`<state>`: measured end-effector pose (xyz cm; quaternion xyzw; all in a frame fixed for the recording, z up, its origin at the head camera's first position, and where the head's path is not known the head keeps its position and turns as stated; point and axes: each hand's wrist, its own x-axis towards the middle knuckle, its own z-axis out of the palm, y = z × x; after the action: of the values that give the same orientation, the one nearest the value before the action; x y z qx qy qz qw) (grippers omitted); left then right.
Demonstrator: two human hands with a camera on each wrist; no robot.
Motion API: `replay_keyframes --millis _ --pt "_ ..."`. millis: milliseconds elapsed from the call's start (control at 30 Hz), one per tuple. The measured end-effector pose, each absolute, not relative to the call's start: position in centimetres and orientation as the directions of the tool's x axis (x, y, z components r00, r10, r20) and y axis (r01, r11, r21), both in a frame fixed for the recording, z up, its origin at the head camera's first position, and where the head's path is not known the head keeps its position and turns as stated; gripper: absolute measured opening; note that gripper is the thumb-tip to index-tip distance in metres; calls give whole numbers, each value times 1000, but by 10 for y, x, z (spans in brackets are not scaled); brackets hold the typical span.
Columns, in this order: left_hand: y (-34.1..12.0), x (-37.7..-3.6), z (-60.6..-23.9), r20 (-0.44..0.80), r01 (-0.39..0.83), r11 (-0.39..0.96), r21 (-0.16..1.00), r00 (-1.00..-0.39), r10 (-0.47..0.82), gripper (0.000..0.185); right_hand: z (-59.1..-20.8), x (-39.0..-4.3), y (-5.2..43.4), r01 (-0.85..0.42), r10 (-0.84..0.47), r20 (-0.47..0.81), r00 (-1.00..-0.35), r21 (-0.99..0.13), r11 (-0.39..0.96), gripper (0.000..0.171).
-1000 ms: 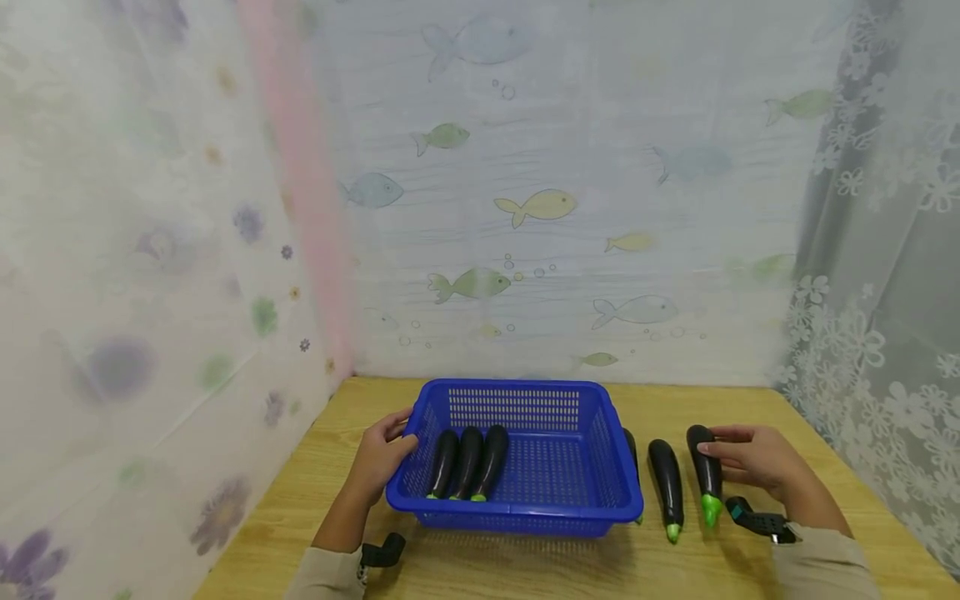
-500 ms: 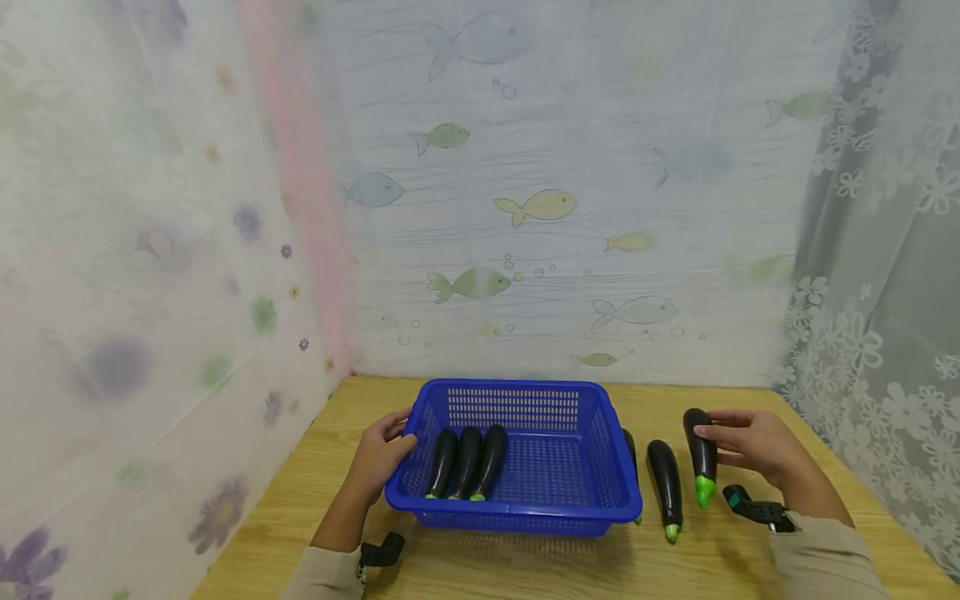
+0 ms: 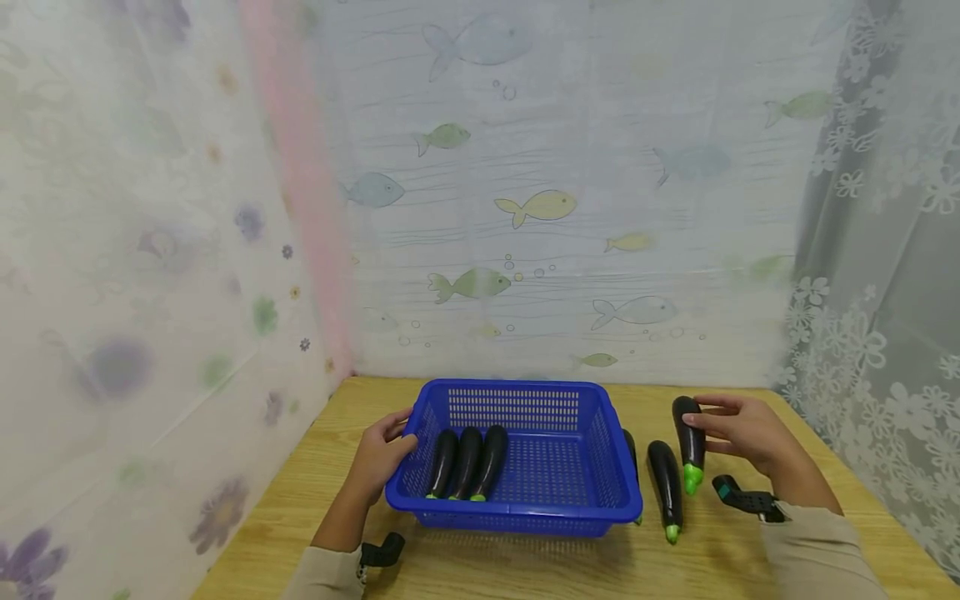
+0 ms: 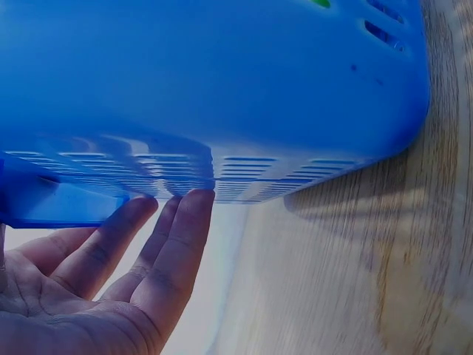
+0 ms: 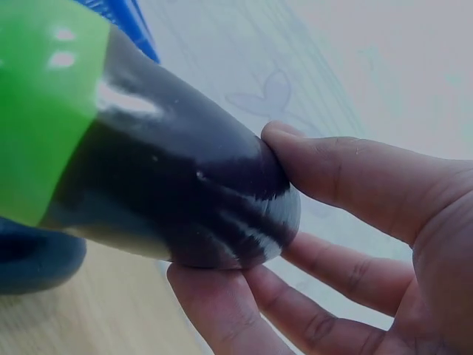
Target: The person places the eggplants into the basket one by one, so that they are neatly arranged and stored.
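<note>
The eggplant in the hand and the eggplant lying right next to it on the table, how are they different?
The held eggplant is pinched by the right hand and lifted; the table eggplant lies flat on the wooden table, untouched. The held eggplant sits farther from the basket. Both are dark purple with green stem ends pointing toward the person.

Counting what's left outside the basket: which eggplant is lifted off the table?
The rightmost eggplant, pinched by the right hand; the others lie on the table or in the basket.

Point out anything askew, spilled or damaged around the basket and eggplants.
Nothing stands out. Three eggplants lie side by side in the blue basket, steadied by the left hand. The right hand holds another eggplant in its grip above the table. Nothing is spilled or broken.
</note>
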<state>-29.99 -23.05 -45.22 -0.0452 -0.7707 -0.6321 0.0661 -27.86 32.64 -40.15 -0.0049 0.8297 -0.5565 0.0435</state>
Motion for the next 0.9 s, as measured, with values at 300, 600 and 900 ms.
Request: replay_keyframes --millis 300,600,900 --pt "-231 -303 -455 154 148 197 969 -988 -17 60 -392 -284 314 -11 -90 -26 -996 -919 393 83" --pt "-231 -305 -457 139 131 210 969 -990 -26 59 -389 -289 300 0 -87 -38 -995 -920 392 82" --pt "-231 -306 -457 147 138 202 970 -989 -31 58 -381 -294 283 -18 -113 -24 -993 -934 357 83"
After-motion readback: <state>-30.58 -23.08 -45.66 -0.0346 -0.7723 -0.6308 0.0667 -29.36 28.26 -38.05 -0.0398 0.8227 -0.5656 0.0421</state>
